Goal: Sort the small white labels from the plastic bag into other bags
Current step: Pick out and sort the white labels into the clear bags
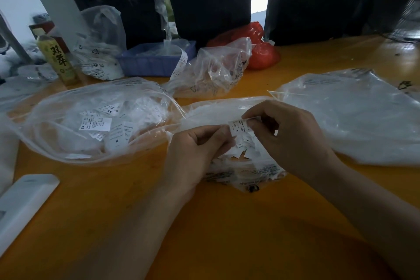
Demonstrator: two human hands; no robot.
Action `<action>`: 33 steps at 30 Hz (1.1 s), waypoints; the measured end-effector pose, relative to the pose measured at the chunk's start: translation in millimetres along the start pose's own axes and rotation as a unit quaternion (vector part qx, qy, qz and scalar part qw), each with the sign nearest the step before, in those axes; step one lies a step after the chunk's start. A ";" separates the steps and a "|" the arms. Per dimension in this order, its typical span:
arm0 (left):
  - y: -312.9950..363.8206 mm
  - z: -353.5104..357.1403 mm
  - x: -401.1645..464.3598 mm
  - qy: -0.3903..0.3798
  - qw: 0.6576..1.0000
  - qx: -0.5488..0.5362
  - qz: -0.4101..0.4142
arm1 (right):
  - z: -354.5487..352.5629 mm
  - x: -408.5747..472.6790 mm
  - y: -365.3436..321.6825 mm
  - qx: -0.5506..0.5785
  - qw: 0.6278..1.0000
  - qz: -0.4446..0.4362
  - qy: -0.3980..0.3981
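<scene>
At 9 o'clock from the hands lies a wide clear plastic bag of XS and M labels (pixel 95 125), mouth toward centre. Left hand (pixel 195 150) and right hand (pixel 288 138) are together, both pinching one small white rectangular label marked S (pixel 238 126), above the crumpled source bag (pixel 245 166). At 3 o'clock lies another clear bag (pixel 354 118), nearer the right hand.

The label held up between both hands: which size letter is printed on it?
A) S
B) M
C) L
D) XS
A: the label, pinched between the left hand and the right hand, shows a bold S below its small print; the M and XS labels lie inside the bag to the left.
</scene>
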State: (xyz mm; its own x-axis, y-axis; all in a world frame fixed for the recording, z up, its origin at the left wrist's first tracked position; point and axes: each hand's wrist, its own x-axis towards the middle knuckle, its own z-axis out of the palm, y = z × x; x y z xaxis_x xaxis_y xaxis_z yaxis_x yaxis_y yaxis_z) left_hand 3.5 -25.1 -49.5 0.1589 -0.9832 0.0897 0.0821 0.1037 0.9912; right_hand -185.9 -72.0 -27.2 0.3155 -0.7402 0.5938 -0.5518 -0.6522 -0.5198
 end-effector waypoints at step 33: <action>8.0 -0.1 -0.5 -0.043 0.991 -0.102 -0.074 | -5.3 3.6 0.3 0.130 0.983 0.121 0.056</action>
State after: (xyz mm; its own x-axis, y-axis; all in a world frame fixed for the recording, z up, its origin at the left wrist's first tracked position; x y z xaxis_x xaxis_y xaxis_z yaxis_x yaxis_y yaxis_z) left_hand 4.1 -23.8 -41.6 0.0464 -0.9982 -0.0382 0.2966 -0.0228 0.9547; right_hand -189.0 -73.9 -22.0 0.1043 -0.8659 0.4892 -0.3803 -0.4892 -0.7848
